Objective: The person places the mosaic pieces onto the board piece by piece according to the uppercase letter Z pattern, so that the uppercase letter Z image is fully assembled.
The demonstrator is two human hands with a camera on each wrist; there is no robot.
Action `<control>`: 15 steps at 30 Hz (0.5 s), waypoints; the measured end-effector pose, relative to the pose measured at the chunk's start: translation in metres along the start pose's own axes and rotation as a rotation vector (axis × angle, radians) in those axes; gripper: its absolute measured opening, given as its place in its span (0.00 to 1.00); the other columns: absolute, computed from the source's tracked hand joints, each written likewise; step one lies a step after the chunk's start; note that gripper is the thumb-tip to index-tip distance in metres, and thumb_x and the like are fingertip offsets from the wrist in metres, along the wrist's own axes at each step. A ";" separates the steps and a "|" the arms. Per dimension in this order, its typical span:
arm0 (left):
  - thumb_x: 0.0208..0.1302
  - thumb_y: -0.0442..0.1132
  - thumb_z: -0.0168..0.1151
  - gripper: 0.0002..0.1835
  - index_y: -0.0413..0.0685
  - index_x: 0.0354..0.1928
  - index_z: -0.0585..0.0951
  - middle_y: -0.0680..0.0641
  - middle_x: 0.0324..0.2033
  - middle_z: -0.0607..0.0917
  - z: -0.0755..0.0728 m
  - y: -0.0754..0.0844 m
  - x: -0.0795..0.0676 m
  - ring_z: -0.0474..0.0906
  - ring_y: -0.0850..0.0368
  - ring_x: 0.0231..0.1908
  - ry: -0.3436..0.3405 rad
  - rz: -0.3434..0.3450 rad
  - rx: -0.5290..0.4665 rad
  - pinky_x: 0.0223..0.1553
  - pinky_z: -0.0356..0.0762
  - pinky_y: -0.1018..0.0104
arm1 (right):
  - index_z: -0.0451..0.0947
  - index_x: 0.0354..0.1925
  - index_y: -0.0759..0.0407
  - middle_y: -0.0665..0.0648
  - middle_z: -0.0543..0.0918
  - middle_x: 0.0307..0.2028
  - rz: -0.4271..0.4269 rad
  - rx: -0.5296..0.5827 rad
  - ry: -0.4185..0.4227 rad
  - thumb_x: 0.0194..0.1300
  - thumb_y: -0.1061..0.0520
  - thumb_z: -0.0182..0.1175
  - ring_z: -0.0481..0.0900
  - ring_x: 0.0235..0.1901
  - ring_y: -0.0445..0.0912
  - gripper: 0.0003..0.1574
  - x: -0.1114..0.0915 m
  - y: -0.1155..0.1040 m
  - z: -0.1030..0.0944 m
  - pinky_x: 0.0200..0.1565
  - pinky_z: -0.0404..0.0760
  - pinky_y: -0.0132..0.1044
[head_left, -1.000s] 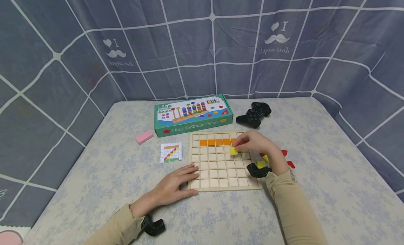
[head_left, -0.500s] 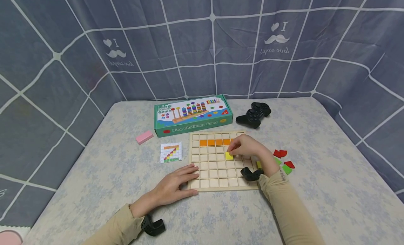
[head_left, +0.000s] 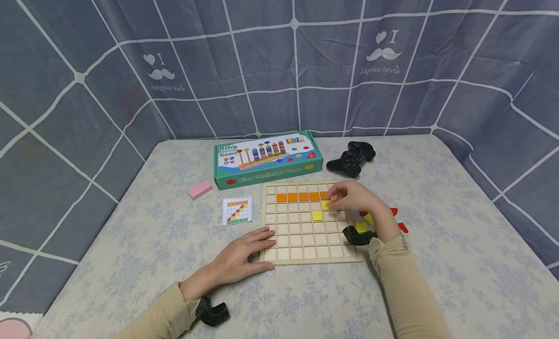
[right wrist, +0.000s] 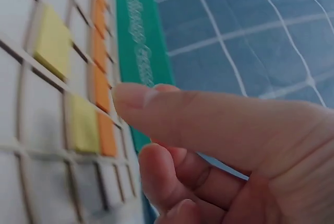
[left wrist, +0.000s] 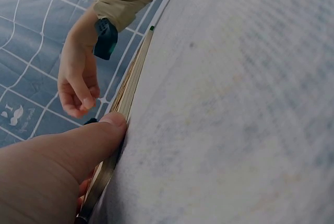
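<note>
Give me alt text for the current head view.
A right hand hovers over a wooden grid board holding a row of orange square tiles and two yellow ones; the left hand rests at its left edge. A pattern card lies left of the board, a Ring Challenge Game box and black gamepad behind it.

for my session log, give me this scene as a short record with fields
left hand: touches the left edge of the wooden grid board
right hand: close to the farther yellow tile, holding nothing visible
orange tiles: five in one row
yellow tiles: two on the board, diagonal to each other
loose pieces: red and yellow showing, right of the board, partly hidden
pattern card: left of the board
behind board: green box, black controller
</note>
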State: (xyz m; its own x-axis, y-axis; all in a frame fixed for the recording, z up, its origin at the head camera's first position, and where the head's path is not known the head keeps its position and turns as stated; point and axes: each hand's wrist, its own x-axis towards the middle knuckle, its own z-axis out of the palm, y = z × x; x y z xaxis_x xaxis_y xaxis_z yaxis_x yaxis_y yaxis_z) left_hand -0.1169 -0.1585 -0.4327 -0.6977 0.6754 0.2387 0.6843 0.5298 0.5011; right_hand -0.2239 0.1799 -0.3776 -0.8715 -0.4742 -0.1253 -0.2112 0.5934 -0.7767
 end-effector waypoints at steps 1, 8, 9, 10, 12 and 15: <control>0.61 0.56 0.61 0.31 0.45 0.60 0.75 0.48 0.64 0.69 0.000 0.000 0.000 0.59 0.53 0.67 -0.001 -0.001 0.000 0.64 0.62 0.56 | 0.80 0.42 0.67 0.55 0.79 0.30 0.000 0.012 0.003 0.56 0.61 0.66 0.73 0.31 0.47 0.15 -0.002 0.002 -0.004 0.36 0.73 0.38; 0.60 0.55 0.62 0.31 0.45 0.60 0.76 0.48 0.64 0.69 -0.001 0.000 0.000 0.59 0.53 0.67 -0.004 -0.007 0.002 0.63 0.62 0.56 | 0.79 0.46 0.65 0.58 0.81 0.38 0.035 0.018 0.045 0.58 0.57 0.66 0.76 0.37 0.48 0.18 -0.020 0.015 -0.025 0.38 0.77 0.39; 0.60 0.55 0.62 0.30 0.45 0.60 0.76 0.48 0.64 0.69 -0.001 0.001 0.000 0.59 0.53 0.67 -0.004 -0.007 0.002 0.63 0.62 0.56 | 0.79 0.46 0.65 0.58 0.81 0.39 0.042 0.030 0.051 0.59 0.57 0.66 0.77 0.37 0.48 0.19 -0.022 0.017 -0.027 0.38 0.78 0.39; 0.60 0.55 0.62 0.31 0.45 0.60 0.76 0.48 0.64 0.69 -0.001 0.001 0.001 0.59 0.53 0.67 -0.004 -0.006 0.002 0.63 0.62 0.56 | 0.79 0.47 0.65 0.58 0.81 0.39 0.044 0.042 0.056 0.59 0.57 0.66 0.77 0.37 0.48 0.19 -0.024 0.020 -0.029 0.38 0.78 0.39; 0.60 0.55 0.62 0.31 0.45 0.60 0.75 0.48 0.64 0.69 -0.001 0.001 0.000 0.59 0.53 0.67 -0.004 -0.007 0.001 0.63 0.62 0.56 | 0.79 0.47 0.67 0.59 0.81 0.40 0.044 0.067 0.060 0.59 0.57 0.65 0.77 0.36 0.49 0.20 -0.028 0.025 -0.033 0.38 0.79 0.40; 0.60 0.56 0.62 0.31 0.45 0.61 0.75 0.48 0.64 0.69 -0.001 0.001 0.000 0.59 0.53 0.67 -0.006 -0.011 -0.005 0.64 0.62 0.56 | 0.77 0.49 0.70 0.61 0.81 0.40 0.056 0.120 0.054 0.60 0.59 0.64 0.78 0.37 0.51 0.21 -0.033 0.032 -0.037 0.39 0.80 0.43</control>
State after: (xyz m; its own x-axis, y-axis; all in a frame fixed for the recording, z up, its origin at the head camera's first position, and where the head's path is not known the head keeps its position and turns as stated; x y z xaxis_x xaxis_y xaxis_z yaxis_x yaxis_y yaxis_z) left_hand -0.1168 -0.1583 -0.4318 -0.7038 0.6728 0.2281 0.6757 0.5348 0.5074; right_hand -0.2182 0.2386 -0.3757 -0.9035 -0.4052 -0.1397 -0.1102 0.5346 -0.8379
